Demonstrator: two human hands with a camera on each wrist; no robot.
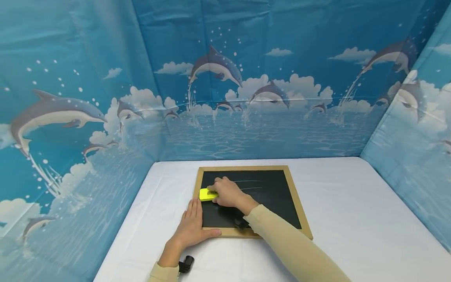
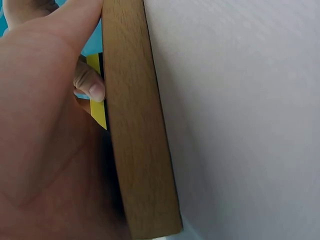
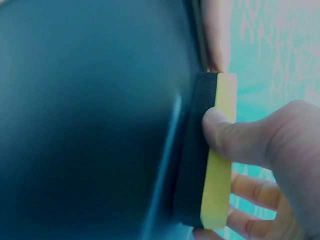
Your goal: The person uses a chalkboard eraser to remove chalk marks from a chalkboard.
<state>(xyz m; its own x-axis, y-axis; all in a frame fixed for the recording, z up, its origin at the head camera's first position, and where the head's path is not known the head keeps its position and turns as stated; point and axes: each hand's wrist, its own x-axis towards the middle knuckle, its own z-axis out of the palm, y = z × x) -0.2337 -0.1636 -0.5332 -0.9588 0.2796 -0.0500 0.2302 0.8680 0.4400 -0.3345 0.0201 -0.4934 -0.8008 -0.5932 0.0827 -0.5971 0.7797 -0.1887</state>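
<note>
A small blackboard with a wooden frame lies flat on the table. My right hand grips a yellow chalkboard eraser near the board's left side. In the right wrist view the thumb presses the side of the eraser, and its dark felt face is against the board. Thin chalk lines show right of that hand. My left hand rests on the lower left corner of the frame, fingers extended along the left side and thumb along the bottom edge.
A white cloth covers the table. Blue curtains printed with dolphins stand behind it and at both sides. A black wrist camera sits by the left wrist.
</note>
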